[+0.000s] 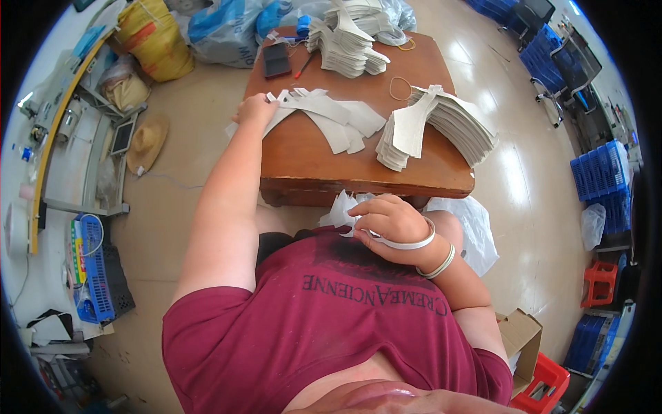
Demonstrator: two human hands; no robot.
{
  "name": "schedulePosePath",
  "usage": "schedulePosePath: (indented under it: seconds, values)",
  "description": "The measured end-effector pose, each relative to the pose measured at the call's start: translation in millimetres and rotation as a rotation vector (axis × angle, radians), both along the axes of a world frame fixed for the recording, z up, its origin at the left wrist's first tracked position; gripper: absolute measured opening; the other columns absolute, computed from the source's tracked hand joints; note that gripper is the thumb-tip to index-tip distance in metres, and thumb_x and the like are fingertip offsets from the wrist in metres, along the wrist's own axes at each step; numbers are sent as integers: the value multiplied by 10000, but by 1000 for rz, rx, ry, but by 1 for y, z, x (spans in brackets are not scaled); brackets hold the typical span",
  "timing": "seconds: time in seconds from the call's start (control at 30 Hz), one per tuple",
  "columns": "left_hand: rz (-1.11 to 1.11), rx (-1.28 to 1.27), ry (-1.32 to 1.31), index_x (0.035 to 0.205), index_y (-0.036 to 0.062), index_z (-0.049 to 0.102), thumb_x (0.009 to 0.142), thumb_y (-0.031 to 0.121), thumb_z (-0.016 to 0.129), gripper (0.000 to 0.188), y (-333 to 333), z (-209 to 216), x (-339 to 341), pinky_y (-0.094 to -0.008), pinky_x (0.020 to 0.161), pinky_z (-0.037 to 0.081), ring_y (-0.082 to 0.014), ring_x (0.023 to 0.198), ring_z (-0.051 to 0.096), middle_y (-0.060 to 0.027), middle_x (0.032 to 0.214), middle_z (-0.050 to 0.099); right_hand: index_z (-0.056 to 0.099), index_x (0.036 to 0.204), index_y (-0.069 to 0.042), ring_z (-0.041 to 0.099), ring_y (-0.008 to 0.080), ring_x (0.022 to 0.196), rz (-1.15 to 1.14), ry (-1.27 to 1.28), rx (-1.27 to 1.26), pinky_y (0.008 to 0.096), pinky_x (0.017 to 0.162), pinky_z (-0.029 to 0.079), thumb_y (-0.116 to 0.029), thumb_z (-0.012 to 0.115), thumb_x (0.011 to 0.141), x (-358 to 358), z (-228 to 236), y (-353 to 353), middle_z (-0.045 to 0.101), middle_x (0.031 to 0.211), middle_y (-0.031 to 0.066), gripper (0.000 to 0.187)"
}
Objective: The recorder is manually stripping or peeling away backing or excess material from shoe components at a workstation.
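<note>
My left hand reaches to the left side of the wooden table, its fingers closed on the end of a flat white cut piece. Several such curved white pieces lie fanned out and overlapping beside it. My right hand is curled in front of my chest, below the table's near edge. A white band runs round that wrist toward the fingers, and a second pale band sits lower. What the right fingertips grip, if anything, I cannot make out.
On the brown table a thick stack of white pieces stands at the right, more stacks at the back. A dark tray and red pen lie back left. A white plastic bag hangs below the table's near edge.
</note>
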State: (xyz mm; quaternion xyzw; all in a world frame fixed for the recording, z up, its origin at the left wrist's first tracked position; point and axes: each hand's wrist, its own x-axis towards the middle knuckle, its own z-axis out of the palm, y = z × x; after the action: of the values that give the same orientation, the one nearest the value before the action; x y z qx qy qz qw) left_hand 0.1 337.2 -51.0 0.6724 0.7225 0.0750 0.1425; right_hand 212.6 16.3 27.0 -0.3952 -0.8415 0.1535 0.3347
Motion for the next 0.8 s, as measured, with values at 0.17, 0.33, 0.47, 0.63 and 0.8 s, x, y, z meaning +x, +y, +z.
schedulePosePath:
  seconds: [0.17, 0.33, 0.47, 0.63, 0.8]
  values:
    - [-73, 340, -488, 1131, 75, 679, 928, 371, 601, 368, -3, -5, -19, -418, 857, 493, -270, 970, 667, -118, 1057, 695, 649, 879, -53, 611, 289, 834, 8, -6, 66, 385, 751, 494, 37, 714, 719, -1, 2, -3, 646, 930, 84, 195]
    - [-574, 238, -935, 1055, 35, 691, 868, 86, 707, 194, -129, 70, 1, -253, 697, 493, -104, 777, 628, -42, 846, 683, 646, 880, -57, 603, 273, 795, -53, -8, 192, 372, 724, 492, 80, 705, 648, -3, 12, -1, 621, 889, 81, 276]
    - [-752, -62, -952, 1002, 12, 690, 850, 47, 714, 158, -205, 75, 7, -237, 674, 501, -91, 748, 628, -29, 832, 678, 640, 896, -46, 610, 258, 793, -71, 66, 303, 362, 693, 497, 99, 692, 639, -14, 19, 8, 621, 886, 84, 299]
    - [-918, -49, -1076, 1040, 17, 682, 892, 38, 650, 152, -243, 75, 9, -286, 657, 528, -155, 730, 666, -104, 878, 695, 634, 942, -32, 585, 243, 727, -146, 241, 231, 338, 635, 497, 116, 662, 630, -11, 5, 1, 605, 884, 100, 346]
    - [-972, 282, -1064, 1047, 25, 683, 876, 16, 656, 173, -248, 59, 15, -292, 620, 529, -214, 677, 668, -123, 894, 692, 635, 949, -27, 582, 224, 700, -171, 287, 294, 306, 605, 488, 133, 667, 667, -12, 1, -2, 604, 874, 100, 326]
